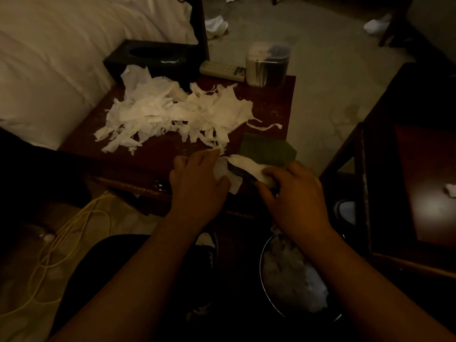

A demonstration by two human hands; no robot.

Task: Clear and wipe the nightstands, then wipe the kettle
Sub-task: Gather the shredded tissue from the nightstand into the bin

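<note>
Steel-rimmed and round, a waste bin (293,280) stands on the floor nearest the viewer, below the right forearm, with crumpled white paper inside it. To its left a yellow cord (61,240) loops over the floor.

Just beyond, both hands meet at the near edge of the dark wooden nightstand (269,104). The left hand (197,178) lies palm down, fingers loosely bent, its thumb and fingertips on a white paper scrap (229,174) that spans the gap to the right hand (293,191). The right hand is curled over the scrap's other end, thumb tucked under; it appears to pinch the paper, though the dim light blurs the fingertips. A green cloth (266,150) lies flat on the nightstand's near right corner, touching the scrap and just beyond the right knuckles.

Farther in, a heap of torn white paper strips (172,112) covers most of the tabletop. At the back edge sit a black tissue box (153,58), a pale remote control (222,70) and a clear lidded container (267,64). No lettering on them can be read.

White bedding (61,58) lies beside the nightstand on the left. A second dark table (419,181) stands to the right with a small white scrap on it. More crumpled white pieces (217,25) lie on the carpet far off.
</note>
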